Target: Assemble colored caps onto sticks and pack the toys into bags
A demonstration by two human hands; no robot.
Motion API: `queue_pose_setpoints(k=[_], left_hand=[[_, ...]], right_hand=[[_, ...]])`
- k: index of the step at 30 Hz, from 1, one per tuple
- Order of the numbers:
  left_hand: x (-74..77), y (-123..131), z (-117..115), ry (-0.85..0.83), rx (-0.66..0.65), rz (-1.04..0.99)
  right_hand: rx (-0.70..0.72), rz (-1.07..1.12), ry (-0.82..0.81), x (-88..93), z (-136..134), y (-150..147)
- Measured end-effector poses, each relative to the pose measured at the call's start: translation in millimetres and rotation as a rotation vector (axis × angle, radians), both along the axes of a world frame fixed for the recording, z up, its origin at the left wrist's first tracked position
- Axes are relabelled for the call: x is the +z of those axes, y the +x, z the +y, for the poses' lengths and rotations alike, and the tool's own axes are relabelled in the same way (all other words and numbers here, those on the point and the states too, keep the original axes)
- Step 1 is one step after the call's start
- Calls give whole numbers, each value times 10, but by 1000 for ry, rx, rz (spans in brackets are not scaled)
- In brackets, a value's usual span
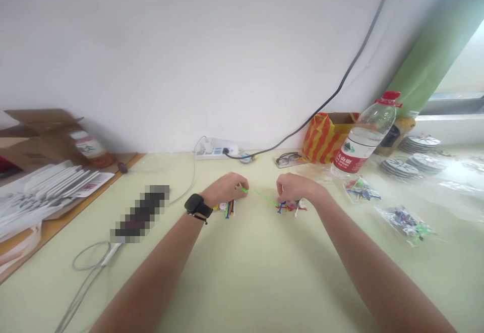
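My left hand (226, 190), with a black watch on the wrist, is closed in a pinch on a small bright green plastic piece (244, 189). Just below it on the table lie slim coloured plastic pieces (230, 209) in blue, orange and white, beside a round white piece (223, 206). My right hand (294, 187) has its fingers curled down over another small pile, with a blue plastic piece (280, 207) and a white one (297, 210) showing. A thin green stick (266, 198) reaches from this pile toward the left hand. Whether the right fingers grip it cannot be made out.
At right stand a large water bottle (365, 133), a striped bag (321, 139), bagged small parts (406, 223) and stacked discs (399, 168). Glasses (289, 159) and a power strip (215, 152) lie by the wall. A cabled, pixelated object (139, 217) is left.
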State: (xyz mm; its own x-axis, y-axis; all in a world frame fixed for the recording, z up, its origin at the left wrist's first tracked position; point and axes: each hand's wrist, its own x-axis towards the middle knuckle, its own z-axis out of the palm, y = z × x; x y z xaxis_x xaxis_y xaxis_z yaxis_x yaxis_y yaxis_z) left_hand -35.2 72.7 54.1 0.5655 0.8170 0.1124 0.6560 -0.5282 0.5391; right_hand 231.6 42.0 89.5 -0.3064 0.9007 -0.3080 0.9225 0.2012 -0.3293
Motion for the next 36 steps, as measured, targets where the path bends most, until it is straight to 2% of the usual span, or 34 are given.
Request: queue_pose_setpoints(k=[10, 17, 20, 24, 29, 36], left_hand=[[71, -16, -15, 28, 19, 21], [217, 20, -69, 68, 2, 31], [313, 85, -122, 69, -26, -31], [394, 221, -225, 56, -81, -203], [359, 357, -299, 46, -133, -340], [290, 362, -267, 86, -144, -402]], right_hand=[[-5, -69, 50, -10, -4, -2], [7, -13, 34, 74, -11, 31], [1, 137, 64, 167, -17, 60], [-44, 506, 63, 215, -33, 43], [-47, 865, -36, 94, 18, -60], [-28, 1075, -169, -122, 116, -182]])
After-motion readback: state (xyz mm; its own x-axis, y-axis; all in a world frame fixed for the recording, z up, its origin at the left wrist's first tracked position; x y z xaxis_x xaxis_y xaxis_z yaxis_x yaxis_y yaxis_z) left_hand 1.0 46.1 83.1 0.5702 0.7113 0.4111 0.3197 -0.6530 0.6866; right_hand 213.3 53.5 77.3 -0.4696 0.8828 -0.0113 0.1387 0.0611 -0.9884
